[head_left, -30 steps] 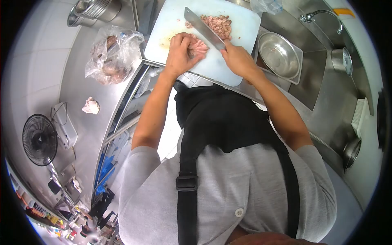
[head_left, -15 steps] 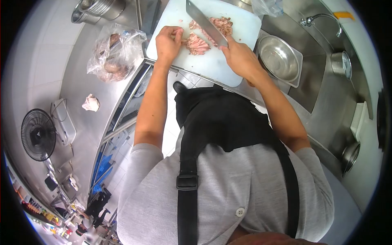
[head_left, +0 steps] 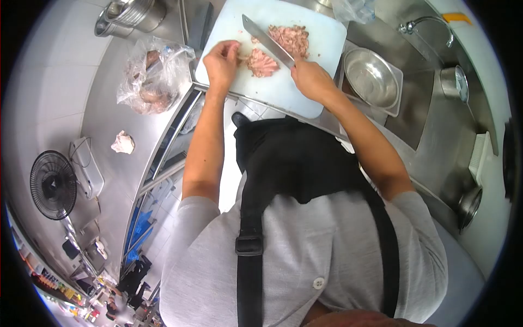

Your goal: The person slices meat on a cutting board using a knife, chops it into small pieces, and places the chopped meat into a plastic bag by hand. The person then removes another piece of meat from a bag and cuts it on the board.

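A broad-bladed kitchen knife [head_left: 266, 40] is in my right hand [head_left: 312, 80], whose fingers wrap its handle. The blade slants up and left over the white cutting board [head_left: 289, 98], between two portions of meat. A pile of chopped meat [head_left: 290, 39] sits on the far side of the blade. Nearer to me lies a fanned bunch of sliced meat [head_left: 262, 64]. My left hand [head_left: 221, 64] is at the board's left side beside the slices, its fingers curled together in a pinch. What they hold, if anything, I cannot make out.
A metal bowl [head_left: 371, 77] on a tray stands right of the board, near the sink tap [head_left: 425, 24]. To the left are a plastic bag with meat [head_left: 153, 82], a small pale lump [head_left: 123, 142], a fan [head_left: 53, 184] and stacked metal pots [head_left: 136, 13].
The knife has shifted slightly left and away from the chopped pile, which shows more fully. My right hand moved a little left with it. My left hand stays pinched beside the slices.
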Tool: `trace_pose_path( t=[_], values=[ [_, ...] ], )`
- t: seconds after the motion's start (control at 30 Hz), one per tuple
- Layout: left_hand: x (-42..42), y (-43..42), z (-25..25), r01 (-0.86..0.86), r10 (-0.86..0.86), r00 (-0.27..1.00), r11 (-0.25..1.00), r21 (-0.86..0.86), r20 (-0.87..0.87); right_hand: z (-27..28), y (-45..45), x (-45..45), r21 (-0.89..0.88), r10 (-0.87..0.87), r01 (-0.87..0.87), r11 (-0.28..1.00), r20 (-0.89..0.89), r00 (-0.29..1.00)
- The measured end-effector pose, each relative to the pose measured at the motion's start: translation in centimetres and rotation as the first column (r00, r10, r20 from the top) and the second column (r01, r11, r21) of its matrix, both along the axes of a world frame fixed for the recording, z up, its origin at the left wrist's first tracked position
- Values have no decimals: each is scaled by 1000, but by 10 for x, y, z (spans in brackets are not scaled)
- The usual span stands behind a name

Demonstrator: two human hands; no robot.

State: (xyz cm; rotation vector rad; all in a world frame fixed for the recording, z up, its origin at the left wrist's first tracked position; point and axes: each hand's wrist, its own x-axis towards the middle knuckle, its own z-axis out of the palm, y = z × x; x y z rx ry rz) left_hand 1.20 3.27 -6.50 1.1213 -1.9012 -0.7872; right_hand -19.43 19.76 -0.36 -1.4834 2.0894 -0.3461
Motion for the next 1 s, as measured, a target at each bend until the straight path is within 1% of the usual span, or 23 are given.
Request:
trace_pose_path(
  t=[0.03,0.07,0.1,0.17,0.2,0.3,0.4,0.5,0.6,0.67,0.8,0.9,1.0],
  values=[
    [-1,-4,-6,33,-33,999,999,-3,33,0,-2,-7,-76,38,-39,996,-14,999],
    [3,-8,-13,123,-112,986,989,-84,124,-4,5,-7,-131,72,-73,989,-16,997],
    [7,0,-14,158,-151,982,986,-51,116,-2,12,-3,-109,67,-67,992,-8,998],
    [5,0,-1,226,-224,971,974,-22,80,19,11,-5,-94,58,-59,994,-13,998],
    [3,3,4,250,-243,967,964,-94,80,26,12,-5,-79,41,-41,996,-4,999],
    [5,8,14,403,-383,905,911,-84,186,40,25,4,-39,18,-18,999,22,1000],
    [6,6,12,442,-430,869,897,9,243,50,34,4,-47,41,-40,998,10,999],
    [4,9,12,484,-462,863,873,-67,204,56,44,3,-61,55,-55,997,1,998],
    [2,12,12,540,-506,826,837,-90,248,56,52,3,-106,75,-74,992,1,997],
    [1,11,9,540,-501,829,833,-121,248,54,55,4,-114,85,-85,990,-11,996],
    [-1,12,5,542,-504,830,829,-136,238,45,51,6,-55,87,-90,994,-50,995],
    [0,12,4,559,-526,817,823,-101,237,48,51,5,-39,117,-119,992,-56,992],
    [-1,14,2,550,-510,826,822,-147,241,59,47,7,13,126,-126,992,-63,990]
  ],
)
